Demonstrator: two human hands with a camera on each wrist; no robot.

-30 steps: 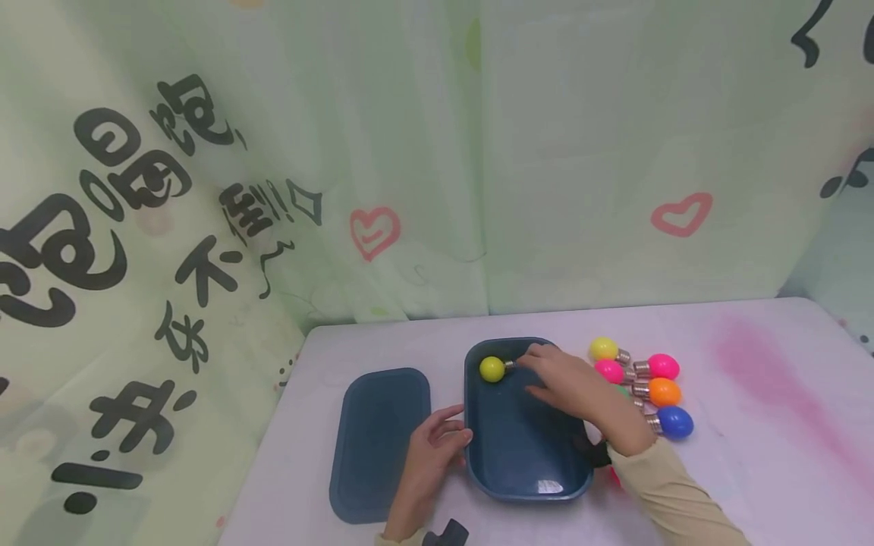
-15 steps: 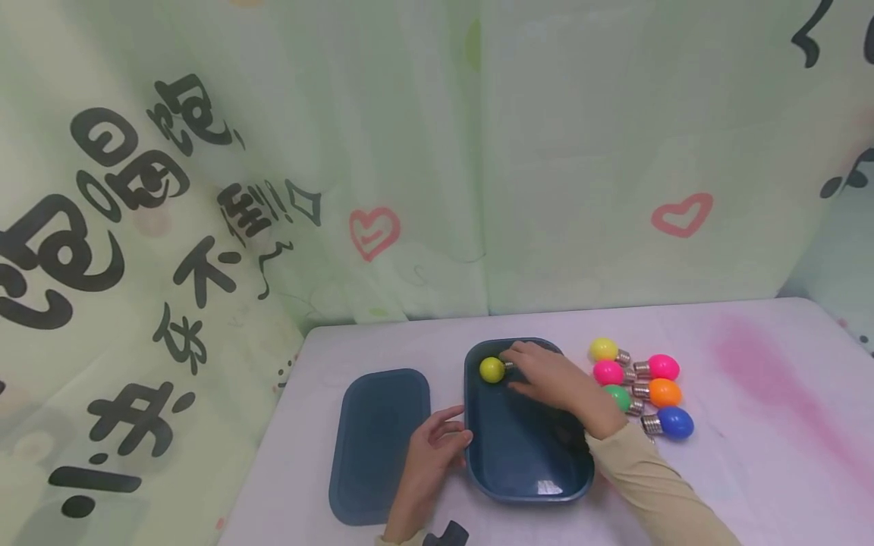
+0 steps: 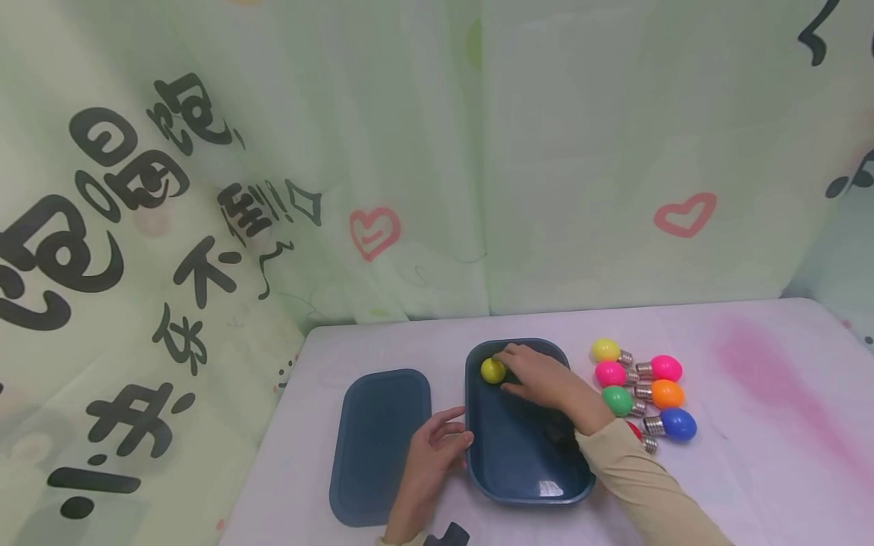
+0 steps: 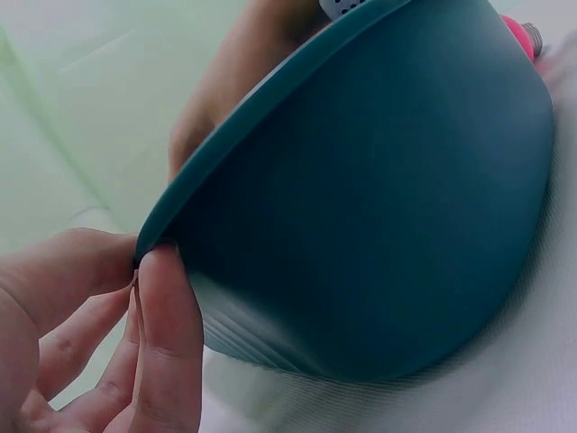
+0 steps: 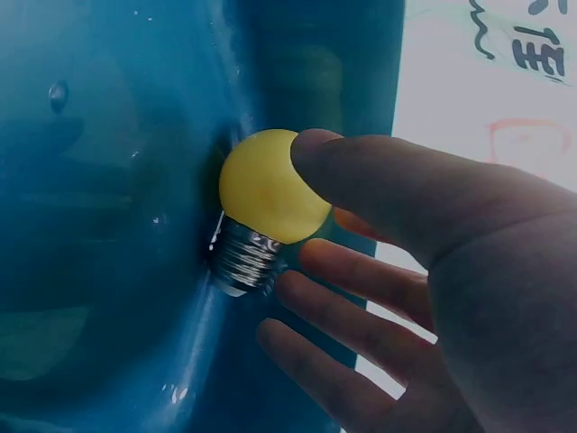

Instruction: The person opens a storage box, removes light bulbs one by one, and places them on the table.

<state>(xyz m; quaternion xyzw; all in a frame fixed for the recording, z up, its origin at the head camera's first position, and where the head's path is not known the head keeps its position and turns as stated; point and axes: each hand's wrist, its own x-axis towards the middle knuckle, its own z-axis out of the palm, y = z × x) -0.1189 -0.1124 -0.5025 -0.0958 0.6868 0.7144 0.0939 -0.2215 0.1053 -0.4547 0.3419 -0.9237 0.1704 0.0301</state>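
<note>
A yellow light bulb [image 3: 493,371] lies in the far left corner of the deep dark blue tray [image 3: 529,455]. My right hand [image 3: 546,379] reaches over the tray and pinches the bulb's round end. In the right wrist view, the thumb overlaps the yellow bulb [image 5: 270,180] and the index finger sits behind it; the other fingers extend beside the metal screw base. At the tray's left side, my left hand [image 3: 432,459] holds the rim. The left wrist view shows thumb and fingertip on either side of the tray's rim [image 4: 225,135].
A flat dark blue lid [image 3: 378,447] lies left of the tray. To the tray's right lie several bulbs, among them a yellow one [image 3: 605,350], a green one [image 3: 617,400], an orange one [image 3: 668,394] and a blue one [image 3: 678,425]. A printed curtain [image 3: 546,189] hangs behind the table.
My right hand has moved left, from beside the yellow bulb's base onto its round end. Its forearm now uncovers the green bulb and part of a red one. The left hand stays put.
</note>
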